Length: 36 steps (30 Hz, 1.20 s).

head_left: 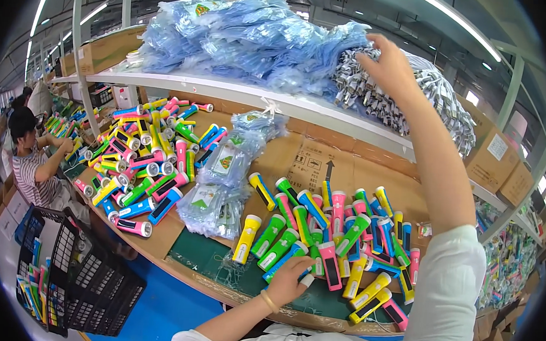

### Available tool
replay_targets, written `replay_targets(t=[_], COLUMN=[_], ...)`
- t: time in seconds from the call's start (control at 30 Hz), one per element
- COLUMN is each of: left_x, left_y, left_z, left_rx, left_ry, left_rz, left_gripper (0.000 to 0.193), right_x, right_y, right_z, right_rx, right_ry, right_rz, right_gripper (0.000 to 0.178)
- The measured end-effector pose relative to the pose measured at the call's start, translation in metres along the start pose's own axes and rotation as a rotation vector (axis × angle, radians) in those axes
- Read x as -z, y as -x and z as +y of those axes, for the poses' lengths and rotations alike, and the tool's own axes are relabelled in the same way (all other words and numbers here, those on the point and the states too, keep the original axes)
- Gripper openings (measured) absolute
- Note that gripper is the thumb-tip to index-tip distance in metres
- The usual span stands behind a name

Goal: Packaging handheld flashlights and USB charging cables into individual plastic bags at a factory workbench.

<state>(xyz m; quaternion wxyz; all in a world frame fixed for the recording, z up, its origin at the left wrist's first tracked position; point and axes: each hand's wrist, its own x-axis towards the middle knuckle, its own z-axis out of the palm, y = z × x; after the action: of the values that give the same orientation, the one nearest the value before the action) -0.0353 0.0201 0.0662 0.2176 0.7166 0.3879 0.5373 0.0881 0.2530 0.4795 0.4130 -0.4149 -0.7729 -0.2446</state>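
Note:
My left hand is low over the near edge of the right-hand pile of flashlights, its thumb and fingers apart. Beside its fingertips lies a blue flashlight, and a pink one is just to the right. A white wrap shows on one digit of this hand. My right arm stretches up to the shelf, where my right hand, thumb and fingers spread, is over a bundle of white cables with metal plugs. Part of the bundle is hidden behind the hand. Clear plastic bags are heaped to its left.
More flashlights in several colours cover the left of the bench. A stack of printed plastic bags hangs from the shelf edge. A black crate stands at lower left; a co-worker sits beyond it. Cartons stand right.

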Motion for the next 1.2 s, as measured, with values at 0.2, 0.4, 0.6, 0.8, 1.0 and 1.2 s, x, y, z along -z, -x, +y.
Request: replay_targets(t=[0.2,0.4,0.6,0.8,1.0,1.2], left_x=[0.025,0.029,0.028,0.033,0.030,0.031], left_y=[0.020,0.033,0.038,0.048,0.052,0.052], left_z=[-0.005,-0.016,-0.015,-0.021,-0.027,-0.019], left_rx=[0.078,0.076,0.052,0.119,0.144,0.163], left_ry=[-0.039,-0.046,-0.009,0.031,0.060,0.099], left_rz=[0.058,0.058,0.064,0.044,0.035,0.041], left_gripper=[0.042,0.044,0.040,0.040,0.040,0.037], right_x=[-0.037,-0.056,-0.086,-0.091,-0.102,-0.105], right_y=[-0.092,-0.113,-0.108,-0.124,-0.140,-0.113], right_z=[-0.009,-0.035,-0.052,-0.062,-0.059,-0.028], right_rx=[-0.406,-0.341,-0.177,-0.242,-0.524,-0.453], right_ry=[0.366,0.434,0.646,0.560,0.322,0.064], right_rz=[-0.201,-0.230,-0.087,-0.178,-0.283,-0.043], right_gripper=[0.067,0.061,0.036,0.036,0.048,0.050])
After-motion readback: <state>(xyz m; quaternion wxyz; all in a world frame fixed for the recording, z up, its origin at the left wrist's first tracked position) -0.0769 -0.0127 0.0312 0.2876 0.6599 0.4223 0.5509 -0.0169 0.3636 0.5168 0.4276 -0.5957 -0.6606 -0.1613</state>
